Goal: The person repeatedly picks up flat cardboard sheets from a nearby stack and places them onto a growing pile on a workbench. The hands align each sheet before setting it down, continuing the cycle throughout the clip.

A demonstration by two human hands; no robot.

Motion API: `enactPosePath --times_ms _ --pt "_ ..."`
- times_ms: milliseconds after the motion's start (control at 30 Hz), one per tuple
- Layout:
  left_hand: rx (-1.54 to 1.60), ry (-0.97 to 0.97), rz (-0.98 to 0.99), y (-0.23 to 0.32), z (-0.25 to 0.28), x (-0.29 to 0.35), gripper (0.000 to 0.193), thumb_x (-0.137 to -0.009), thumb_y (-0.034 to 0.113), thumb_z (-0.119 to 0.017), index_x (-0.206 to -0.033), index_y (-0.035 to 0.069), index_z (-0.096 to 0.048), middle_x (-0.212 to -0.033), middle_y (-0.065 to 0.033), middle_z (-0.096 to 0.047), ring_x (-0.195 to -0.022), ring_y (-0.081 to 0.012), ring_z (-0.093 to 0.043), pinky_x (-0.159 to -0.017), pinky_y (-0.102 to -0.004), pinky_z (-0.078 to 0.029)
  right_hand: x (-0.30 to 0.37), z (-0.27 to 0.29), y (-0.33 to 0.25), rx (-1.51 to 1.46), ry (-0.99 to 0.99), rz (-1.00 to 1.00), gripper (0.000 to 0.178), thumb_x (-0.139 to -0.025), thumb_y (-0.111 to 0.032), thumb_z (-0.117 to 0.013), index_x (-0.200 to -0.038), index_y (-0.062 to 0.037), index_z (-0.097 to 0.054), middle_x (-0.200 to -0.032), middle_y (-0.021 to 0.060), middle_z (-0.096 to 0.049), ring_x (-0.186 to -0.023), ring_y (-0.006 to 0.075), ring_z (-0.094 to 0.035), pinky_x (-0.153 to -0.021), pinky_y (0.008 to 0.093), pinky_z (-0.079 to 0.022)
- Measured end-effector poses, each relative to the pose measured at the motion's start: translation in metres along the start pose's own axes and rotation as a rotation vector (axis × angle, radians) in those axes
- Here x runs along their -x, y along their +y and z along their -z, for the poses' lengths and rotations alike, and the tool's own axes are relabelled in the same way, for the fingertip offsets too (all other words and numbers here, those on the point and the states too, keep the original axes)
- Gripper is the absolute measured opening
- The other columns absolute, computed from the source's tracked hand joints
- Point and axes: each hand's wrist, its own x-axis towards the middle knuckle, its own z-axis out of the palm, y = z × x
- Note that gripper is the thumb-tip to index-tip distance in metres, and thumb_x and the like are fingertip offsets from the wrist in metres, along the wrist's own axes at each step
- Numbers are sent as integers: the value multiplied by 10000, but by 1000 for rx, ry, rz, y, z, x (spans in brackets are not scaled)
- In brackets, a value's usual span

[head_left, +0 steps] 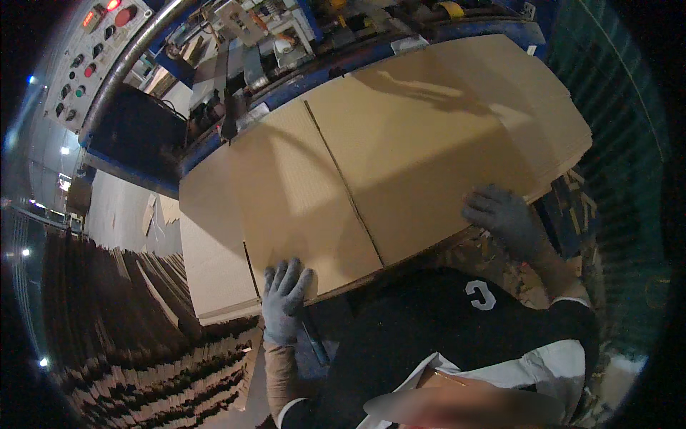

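Plain tan cardboard sheets (386, 157), grey knit gloves on left hand (284, 300) and right hand (504, 214), blue machine frame (493, 30), grey control panel (89, 53) with red buttons, black top with white trim

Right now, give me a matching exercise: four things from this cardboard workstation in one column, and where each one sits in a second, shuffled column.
Things:
1. left hand
2. right hand
3. control panel
4. stack of flat cardboard sheets standing on edge

Places:
A. upper left, beside the machine
B. near edge of the cardboard sheet, right side
C. lower left, below the work surface
D. near edge of the cardboard sheet, left side

Pairs: 1-D, 2-B, 3-A, 4-C
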Motion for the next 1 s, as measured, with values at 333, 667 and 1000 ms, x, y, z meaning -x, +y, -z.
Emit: enactPosePath --times_ms 333,667,1000 --pt "-65 39 -180 -65 -12 -53 598 -737 82 -577 -1325 165 -503 -1396 -137 -458 -1268 -370 -445 -1096 -536 -286 -49 -21 81 -22 122 -27 691 -729 -596 -655 -1183 -80 -583 -1261 133 -547 -1231 337 -446 -1066 487 -303" --pt "-187 323 -125 -145 -34 -183 599 -737 114 -656 -1317 146 -507 -1313 -122 -521 -1203 -312 -499 -1050 -510 -346 -172 -36 153 -108 151 -192 819 -743 -642 -614 -1330 -85 -488 -1350 156 -492 -1242 344 -453 -1056 458 -329" --pt "6 422 43 -137 -50 -178 551 -815 124 -583 -1357 149 -483 -1386 -142 -481 -1224 -347 -503 -1052 -391 -386 -165 -47 149 -249 329 -98 429 -815 -310 -697 -1178 -89 -635 -1238 140 -582 -1114 329 -558 -951 415 -443"
